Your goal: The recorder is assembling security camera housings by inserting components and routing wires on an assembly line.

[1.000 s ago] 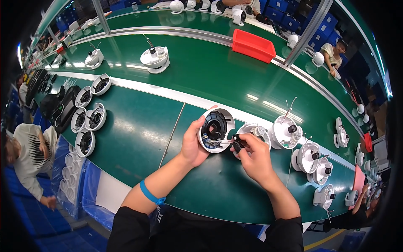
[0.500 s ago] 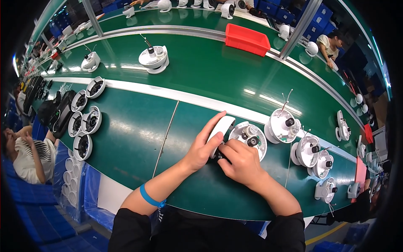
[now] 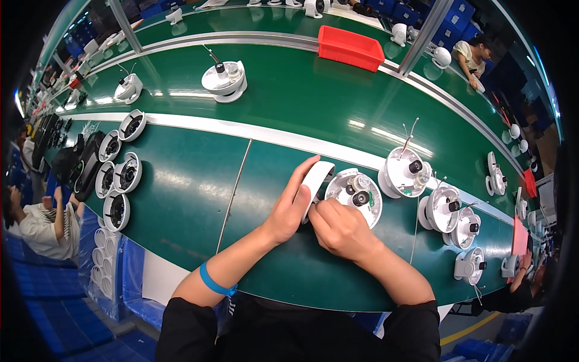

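Note:
My left hand (image 3: 287,212) grips a white round camera cover (image 3: 318,180) by its rim, thumb on the near side, and tilts it on edge above the green table. Inside the cover's open side, the fingers of my right hand (image 3: 341,228) are pinched together; whatever they hold there is hidden. Just beyond my right hand a white security camera body (image 3: 365,217) lies with its black lens and round parts facing up. My hand covers its lower left edge.
Several similar camera bodies (image 3: 403,172) stand to the right, some with wires sticking up. Black-lined white covers (image 3: 116,212) are grouped at the left. Across the white strip (image 3: 259,134), more camera units (image 3: 224,83) and a red bin (image 3: 351,49) sit on the green surface. Co-workers sit on both sides.
My right hand's fingers have curled tighter and shifted slightly at the cover's inside. The cover is turned a little, still in my left hand. The whole view has shifted slightly.

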Motion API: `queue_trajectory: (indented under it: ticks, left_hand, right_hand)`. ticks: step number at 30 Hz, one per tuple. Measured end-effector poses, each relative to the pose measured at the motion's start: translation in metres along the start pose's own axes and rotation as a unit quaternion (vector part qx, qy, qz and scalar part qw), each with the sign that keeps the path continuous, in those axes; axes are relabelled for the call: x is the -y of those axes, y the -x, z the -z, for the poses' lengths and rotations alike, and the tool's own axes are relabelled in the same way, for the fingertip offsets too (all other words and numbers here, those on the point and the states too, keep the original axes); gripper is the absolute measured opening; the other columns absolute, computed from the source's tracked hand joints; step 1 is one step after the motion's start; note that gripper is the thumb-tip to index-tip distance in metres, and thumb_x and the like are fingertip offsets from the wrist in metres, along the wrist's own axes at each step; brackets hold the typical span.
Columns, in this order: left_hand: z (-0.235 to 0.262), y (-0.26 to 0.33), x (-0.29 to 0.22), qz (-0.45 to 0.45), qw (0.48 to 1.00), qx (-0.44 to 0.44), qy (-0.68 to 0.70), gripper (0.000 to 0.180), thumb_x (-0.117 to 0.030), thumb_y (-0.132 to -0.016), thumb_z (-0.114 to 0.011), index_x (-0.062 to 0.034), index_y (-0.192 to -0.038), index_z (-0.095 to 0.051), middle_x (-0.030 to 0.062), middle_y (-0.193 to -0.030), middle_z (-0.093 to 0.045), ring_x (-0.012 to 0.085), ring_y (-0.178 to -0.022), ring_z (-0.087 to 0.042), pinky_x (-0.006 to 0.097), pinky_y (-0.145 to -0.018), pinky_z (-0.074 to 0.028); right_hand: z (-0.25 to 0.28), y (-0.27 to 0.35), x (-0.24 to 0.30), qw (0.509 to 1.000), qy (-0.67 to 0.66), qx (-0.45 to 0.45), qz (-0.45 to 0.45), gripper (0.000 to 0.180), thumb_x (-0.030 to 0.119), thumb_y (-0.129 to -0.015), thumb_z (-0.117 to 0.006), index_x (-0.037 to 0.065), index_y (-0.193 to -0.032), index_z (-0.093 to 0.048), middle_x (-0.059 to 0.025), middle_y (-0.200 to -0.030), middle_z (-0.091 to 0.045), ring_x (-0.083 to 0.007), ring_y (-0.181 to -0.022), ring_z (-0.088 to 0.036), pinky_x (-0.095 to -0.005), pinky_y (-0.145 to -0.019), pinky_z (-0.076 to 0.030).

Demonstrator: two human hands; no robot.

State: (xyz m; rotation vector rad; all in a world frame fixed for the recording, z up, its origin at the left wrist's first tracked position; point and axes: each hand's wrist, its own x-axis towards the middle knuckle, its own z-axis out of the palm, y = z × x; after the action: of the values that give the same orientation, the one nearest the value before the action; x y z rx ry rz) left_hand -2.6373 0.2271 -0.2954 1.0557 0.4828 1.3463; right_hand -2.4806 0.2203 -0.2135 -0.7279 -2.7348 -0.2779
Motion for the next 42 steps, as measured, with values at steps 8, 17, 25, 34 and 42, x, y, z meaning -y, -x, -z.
queue_trajectory:
  ticks: [8, 17, 25, 34, 42]
  left_hand:
    - [0.005, -0.007, 0.008, 0.148, 0.960, -0.109, 0.210, 0.064, -0.053, -0.109, -0.044, -0.0087, -0.154, -0.037, 0.0079, -0.145, -0.054, 0.0194, -0.132, -0.054, 0.039, -0.112, -0.044]
    - [0.036, -0.012, 0.000, 0.119, 0.957, -0.207, 0.166, 0.073, -0.061, -0.107, -0.042, -0.0065, -0.155, -0.037, 0.0096, -0.141, -0.054, 0.0192, -0.128, -0.053, 0.037, -0.110, -0.043]
    - [0.030, 0.010, -0.005, -0.020, 0.896, -0.053, -0.440, 0.071, -0.040, -0.098, -0.069, 0.0016, -0.150, -0.044, 0.0251, -0.153, -0.044, 0.0410, -0.145, -0.041, 0.049, -0.121, -0.033]
    - [0.034, 0.149, -0.173, 0.026, 0.916, -0.151, -0.371, 0.027, -0.011, -0.100, -0.065, -0.0021, -0.125, -0.069, 0.0100, -0.119, -0.073, 0.0194, -0.107, -0.070, 0.033, -0.094, -0.056]
    - [0.170, 0.290, -0.230, -0.143, 0.361, -0.610, -0.690, 0.053, -0.021, -0.100, -0.069, 0.0003, -0.144, -0.049, 0.0212, -0.136, -0.057, 0.0391, -0.131, -0.051, 0.046, -0.114, -0.035]
  right_hand:
    - [0.037, -0.012, -0.017, 0.981, -0.062, -0.104, -0.150, 0.022, 0.004, -0.073, -0.074, 0.003, -0.095, -0.069, -0.0106, -0.084, -0.067, -0.0250, -0.069, -0.067, -0.0375, -0.059, -0.052]
    - [0.051, -0.012, -0.059, 0.636, -0.658, 0.115, -0.386, 0.038, 0.002, -0.096, -0.062, -0.003, -0.133, -0.058, -0.0097, -0.126, -0.068, -0.0185, -0.095, -0.074, -0.0289, -0.073, -0.060]
    - [0.018, -0.065, -0.098, 0.716, -0.542, -0.090, -0.430, 0.020, 0.006, -0.097, -0.059, -0.002, -0.115, -0.063, -0.0094, -0.102, -0.067, -0.0179, -0.078, -0.074, -0.0260, -0.064, -0.058]
    - [0.013, -0.095, -0.152, 0.719, -0.421, -0.227, -0.504, 0.031, 0.006, -0.095, -0.061, -0.001, -0.125, -0.061, -0.0104, -0.115, -0.066, -0.0187, -0.094, -0.072, -0.0290, -0.076, -0.060]
    - [0.003, -0.217, -0.074, 0.684, -0.619, -0.181, -0.341, 0.038, -0.003, -0.091, -0.057, -0.004, -0.129, -0.055, -0.0163, -0.119, -0.068, -0.0243, -0.086, -0.076, -0.0312, -0.065, -0.062]
